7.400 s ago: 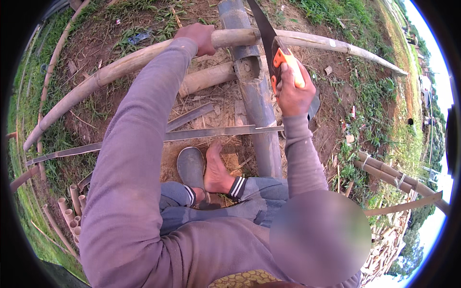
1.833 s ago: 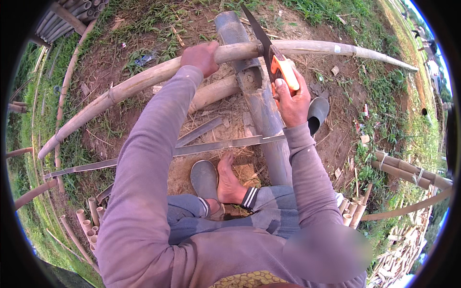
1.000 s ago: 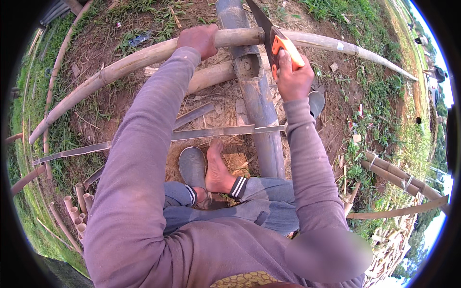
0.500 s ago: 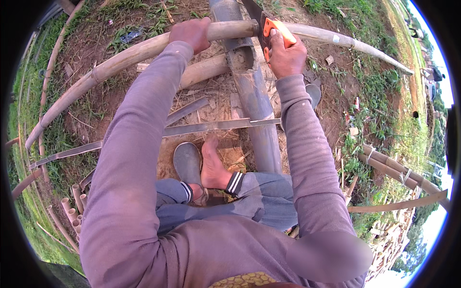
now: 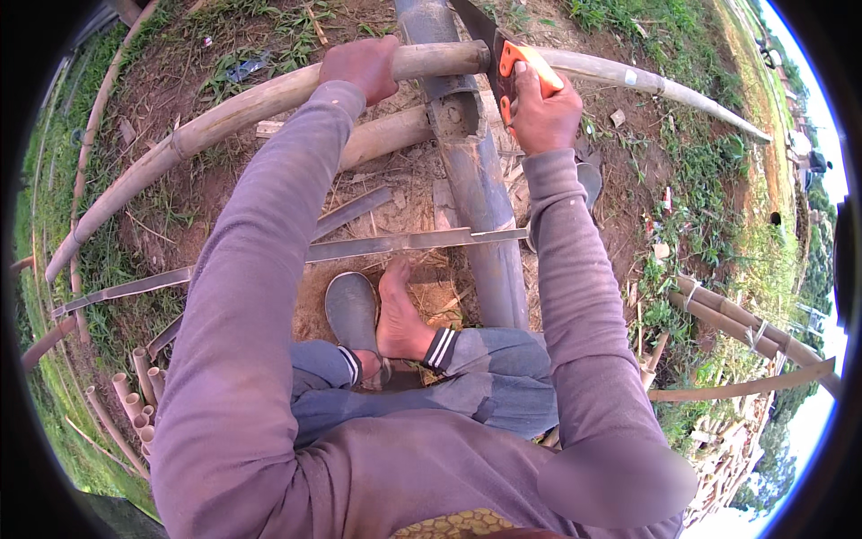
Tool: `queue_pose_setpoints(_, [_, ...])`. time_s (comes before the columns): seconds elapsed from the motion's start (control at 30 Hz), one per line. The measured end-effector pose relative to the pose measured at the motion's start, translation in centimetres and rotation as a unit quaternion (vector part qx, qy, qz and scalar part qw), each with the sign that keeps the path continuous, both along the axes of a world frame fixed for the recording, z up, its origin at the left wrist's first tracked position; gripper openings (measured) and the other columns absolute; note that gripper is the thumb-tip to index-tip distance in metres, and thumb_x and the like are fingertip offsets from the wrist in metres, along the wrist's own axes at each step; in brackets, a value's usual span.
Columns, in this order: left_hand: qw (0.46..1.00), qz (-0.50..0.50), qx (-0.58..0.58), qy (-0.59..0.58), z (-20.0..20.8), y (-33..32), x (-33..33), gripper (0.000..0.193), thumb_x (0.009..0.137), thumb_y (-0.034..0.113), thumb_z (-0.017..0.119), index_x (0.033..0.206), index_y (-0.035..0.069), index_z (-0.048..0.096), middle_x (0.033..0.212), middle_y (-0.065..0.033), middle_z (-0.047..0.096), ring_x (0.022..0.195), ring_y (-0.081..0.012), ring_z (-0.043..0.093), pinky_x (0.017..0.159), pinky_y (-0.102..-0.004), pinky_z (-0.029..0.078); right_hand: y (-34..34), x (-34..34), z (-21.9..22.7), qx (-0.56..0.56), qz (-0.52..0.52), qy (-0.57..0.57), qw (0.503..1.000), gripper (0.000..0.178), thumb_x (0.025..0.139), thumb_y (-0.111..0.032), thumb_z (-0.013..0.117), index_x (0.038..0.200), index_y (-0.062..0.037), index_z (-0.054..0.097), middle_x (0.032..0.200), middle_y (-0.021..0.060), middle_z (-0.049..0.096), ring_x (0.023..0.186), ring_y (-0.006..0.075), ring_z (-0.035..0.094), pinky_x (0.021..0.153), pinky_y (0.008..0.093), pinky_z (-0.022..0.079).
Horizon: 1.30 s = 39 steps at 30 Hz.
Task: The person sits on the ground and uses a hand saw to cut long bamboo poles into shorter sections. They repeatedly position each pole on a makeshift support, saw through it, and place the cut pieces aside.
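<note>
Your left hand (image 5: 364, 67) wraps its fingers around the long bamboo pole (image 5: 224, 117) lying across the grey post (image 5: 476, 198), your right hand (image 5: 543, 112) clenches the orange-handled saw (image 5: 516, 63), and the pole looks uncut.

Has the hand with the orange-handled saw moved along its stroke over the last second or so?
Yes. The right hand has pushed the saw forward, away from the body, up close to the long bamboo pole it had been drawn back from.
</note>
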<state>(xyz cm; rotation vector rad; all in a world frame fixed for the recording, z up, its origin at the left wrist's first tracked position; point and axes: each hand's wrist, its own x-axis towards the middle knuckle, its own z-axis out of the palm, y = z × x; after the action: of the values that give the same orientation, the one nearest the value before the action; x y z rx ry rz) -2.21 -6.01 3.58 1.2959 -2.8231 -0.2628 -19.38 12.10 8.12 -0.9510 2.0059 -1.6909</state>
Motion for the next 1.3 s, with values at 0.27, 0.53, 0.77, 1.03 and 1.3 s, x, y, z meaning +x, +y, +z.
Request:
queue_pose_setpoints(0.27, [0.999, 0.012, 0.02, -0.037, -0.6, -1.1, 1.3, 0.047, 0.086, 0.036, 0.079, 0.125, 0.016, 0.063, 0.115, -0.0113, 0.076, 0.109, -0.0341, 0.074, 0.093, -0.0502, 0.059, 23.5, 8.7, -1.0, 0.069, -0.037, 0.022, 0.997, 0.018, 0.102, -0.012, 0.071, 0.109, 0.0037, 0.064, 0.087, 0.0071, 0.07, 0.07, 0.0106, 0.066, 0.063, 0.0267, 0.052])
queue_pose_setpoints(0.53, [1.0, -0.016, -0.002, 0.003, 0.1, 0.2, -0.4, 0.036, 0.088, 0.027, 0.075, 0.12, 0.014, 0.066, 0.113, -0.0116, 0.077, 0.108, -0.0331, 0.075, 0.093, -0.0481, 0.06, 0.7, -1.0, -5.3, -0.026, -0.054, 0.125, 0.99, 0.018, 0.103, -0.017, 0.075, 0.095, -0.0033, 0.066, 0.071, -0.0028, 0.063, 0.056, 0.0039, 0.055, 0.049, 0.0243, 0.043])
queue_pose_setpoints(0.77, [0.999, 0.016, 0.019, -0.036, 0.1, 0.0, 1.8, 0.04, 0.087, 0.03, 0.077, 0.122, 0.015, 0.065, 0.114, -0.0117, 0.077, 0.109, -0.0337, 0.075, 0.094, -0.049, 0.059, 16.4, 5.9, -3.5, 0.026, -0.03, 0.03, 0.999, 0.024, 0.1, -0.015, 0.075, 0.113, 0.0037, 0.067, 0.085, 0.0049, 0.069, 0.073, 0.0088, 0.066, 0.066, 0.0273, 0.054])
queue_pose_setpoints(1.03, [0.999, 0.0, 0.025, -0.031, -0.5, -0.3, 0.2, 0.047, 0.083, 0.034, 0.081, 0.123, 0.015, 0.063, 0.117, -0.0116, 0.076, 0.112, -0.0352, 0.073, 0.096, -0.0502, 0.058, 8.8, 2.4, -4.6, 0.021, -0.036, 0.004, 0.999, 0.014, 0.103, -0.01, 0.072, 0.103, 0.0016, 0.065, 0.081, 0.0044, 0.07, 0.068, 0.0064, 0.064, 0.059, 0.0248, 0.052])
queue_pose_setpoints(1.3, [0.999, 0.018, 0.018, -0.037, 0.4, -0.4, 1.5, 0.039, 0.087, 0.028, 0.076, 0.122, 0.014, 0.067, 0.115, -0.0125, 0.077, 0.109, -0.0332, 0.075, 0.094, -0.0502, 0.06, 14.6, 4.5, -3.6, 0.019, -0.006, 0.064, 0.998, 0.017, 0.105, -0.016, 0.07, 0.104, -0.0007, 0.063, 0.067, -0.001, 0.06, 0.053, 0.005, 0.056, 0.047, 0.0223, 0.044])
